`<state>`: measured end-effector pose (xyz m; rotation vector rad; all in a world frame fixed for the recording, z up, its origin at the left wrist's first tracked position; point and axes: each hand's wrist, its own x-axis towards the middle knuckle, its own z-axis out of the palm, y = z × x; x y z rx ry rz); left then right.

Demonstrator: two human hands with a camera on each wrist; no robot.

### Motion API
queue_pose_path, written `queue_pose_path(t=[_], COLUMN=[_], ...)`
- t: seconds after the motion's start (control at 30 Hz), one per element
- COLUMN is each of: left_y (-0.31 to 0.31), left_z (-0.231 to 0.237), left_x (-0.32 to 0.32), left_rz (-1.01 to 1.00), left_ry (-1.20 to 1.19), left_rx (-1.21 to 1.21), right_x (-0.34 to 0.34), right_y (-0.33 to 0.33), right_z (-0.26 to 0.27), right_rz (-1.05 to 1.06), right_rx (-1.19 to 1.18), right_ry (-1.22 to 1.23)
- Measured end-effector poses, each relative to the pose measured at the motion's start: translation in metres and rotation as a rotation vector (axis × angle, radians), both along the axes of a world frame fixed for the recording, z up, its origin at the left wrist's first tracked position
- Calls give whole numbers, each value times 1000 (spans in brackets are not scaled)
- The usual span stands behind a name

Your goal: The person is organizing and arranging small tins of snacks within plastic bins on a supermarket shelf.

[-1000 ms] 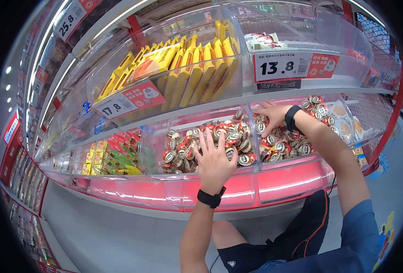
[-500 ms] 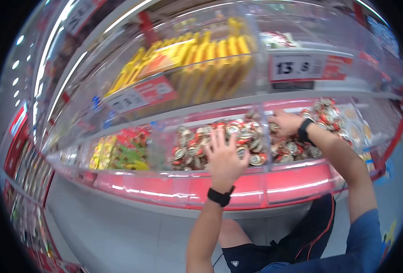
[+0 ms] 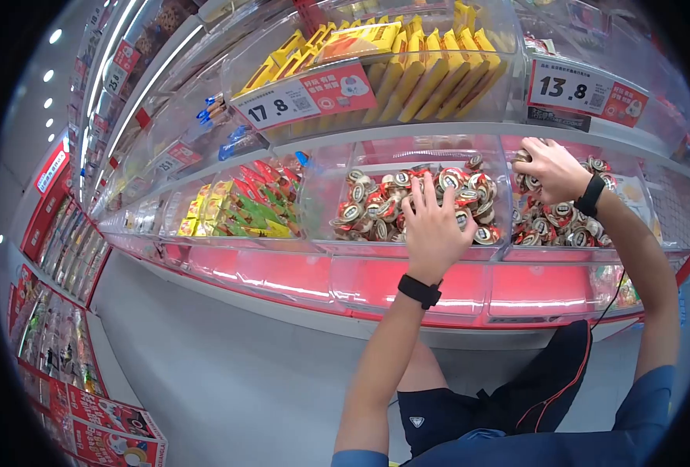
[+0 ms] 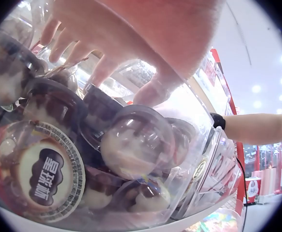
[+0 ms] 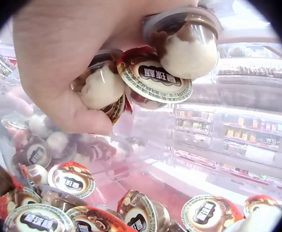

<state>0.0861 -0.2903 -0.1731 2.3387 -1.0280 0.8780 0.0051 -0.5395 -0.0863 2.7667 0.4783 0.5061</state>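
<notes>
"Head view: how are the hands?"
"Apart. The left hand [image 3: 437, 237] spreads over chocolate cups [image 3: 370, 208] in a clear bin [image 3: 322, 226]; the right hand [image 3: 552, 173] is above the neighbouring one."
"Left wrist?"
"Straight fingers; touching, I can't tell."
"Right wrist?"
"Curled round several held cups [image 5: 156, 79], others below."

Head view above hands [image 3: 436, 235] [image 3: 554, 170]; wrist views close

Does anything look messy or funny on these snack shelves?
One yellow packet lies flat across the top, odd because its neighbouring packets stand on edge. The cups are jumbled, but I see none spilled.
</notes>
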Motion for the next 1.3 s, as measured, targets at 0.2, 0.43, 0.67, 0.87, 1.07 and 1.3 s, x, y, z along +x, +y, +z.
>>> queue_pose_path(t=[0.2, 0.43, 0.67, 0.87, 1.07, 1.3], left_y=[0, 20, 71, 103, 125, 120], left_z=[-3, 6, 14, 9, -4, -12], left_x=[2, 2, -9, 4, 18, 13], left_rz=[-2, -401, -429, -312, -138, -201], left_ry=[3, 16, 24, 32, 50, 101], left_rx=[-8, -151, -367, -573, -755, -670], right_x=[-39, -51, -52, -31, 55, 96], right_y=[21, 31, 45, 106, 156, 135], right_z=[15, 24, 13, 26, 22, 9], right_rz=[113, 210, 431, 657, 522, 111], right_rx=[-1, -71, -65, 1, -54, -32], right_ry=[-97, -174, -274, -232, -82, 302])
